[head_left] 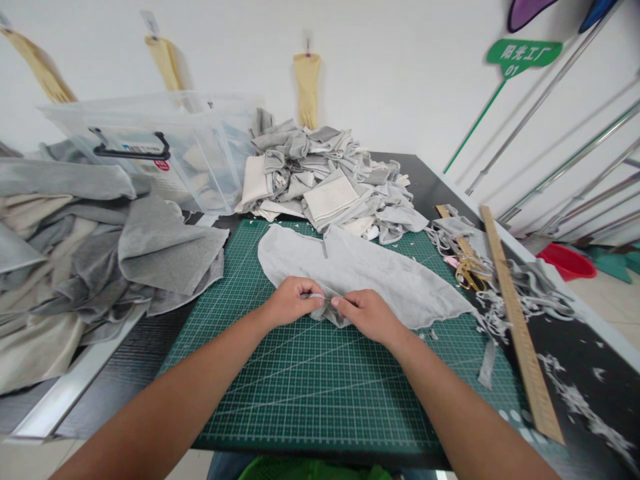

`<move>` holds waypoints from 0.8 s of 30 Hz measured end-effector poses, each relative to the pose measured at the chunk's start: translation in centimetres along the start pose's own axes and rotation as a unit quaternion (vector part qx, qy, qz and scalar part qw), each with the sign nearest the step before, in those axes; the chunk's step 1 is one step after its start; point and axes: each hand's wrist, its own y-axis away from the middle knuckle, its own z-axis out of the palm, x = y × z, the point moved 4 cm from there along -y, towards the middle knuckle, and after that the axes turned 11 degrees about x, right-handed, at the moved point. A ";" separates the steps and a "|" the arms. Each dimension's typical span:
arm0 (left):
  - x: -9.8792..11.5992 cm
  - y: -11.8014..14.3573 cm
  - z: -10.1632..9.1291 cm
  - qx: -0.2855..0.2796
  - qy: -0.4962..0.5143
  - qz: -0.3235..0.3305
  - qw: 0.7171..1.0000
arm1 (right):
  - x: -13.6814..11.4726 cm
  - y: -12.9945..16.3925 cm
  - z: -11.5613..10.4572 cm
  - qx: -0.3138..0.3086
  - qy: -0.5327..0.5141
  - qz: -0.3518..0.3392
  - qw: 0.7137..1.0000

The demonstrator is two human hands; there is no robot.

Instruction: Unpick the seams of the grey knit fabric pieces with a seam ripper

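Nearest the camera, the front half of the green cutting mat [320, 393] lay bare, crossed only by the two forearms; it offered the widest open room for spreading or turning the work.

At the mat's middle the left hand [290, 301] and the right hand [367, 313] met thumb to thumb, fingers closed narrow in a pinch on the near edge of the pale grey fabric piece [360, 270]. That piece lay flat across the mat's far half, its near edge bunched into a small fold between the hands. To do the pinch well, I judged, both hands should keep even tension along the hem and stay close together, so the soft knit did not stretch or skew.

Toward the right edge of the desk [565, 373] a long wooden ruler [520, 333] ran near to far, with scissors [467, 275] just beside it among grey trimmings [500, 313]. Room on that side was tight, and a sweeping elbow could catch the ruler.

On the left side a heap of grey and cream cloth [100, 260] overhung the mat's left border.

At the far edge, a pile of folded pieces [330, 187] touched the mat, with a clear plastic bin [165, 147] beside it.
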 end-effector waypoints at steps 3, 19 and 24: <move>0.1 0.0 0.1 0.000 -0.010 0.002 1.000 | 0.0 0.0 0.0 -0.001 0.000 -0.002 1.000; 0.5 0.1 0.4 0.006 -0.047 0.009 0.999 | 0.2 -0.1 0.2 0.000 -0.002 0.002 1.000; 0.4 0.1 0.3 0.007 -0.043 0.011 0.999 | 0.4 -0.2 0.2 0.002 -0.003 0.008 1.000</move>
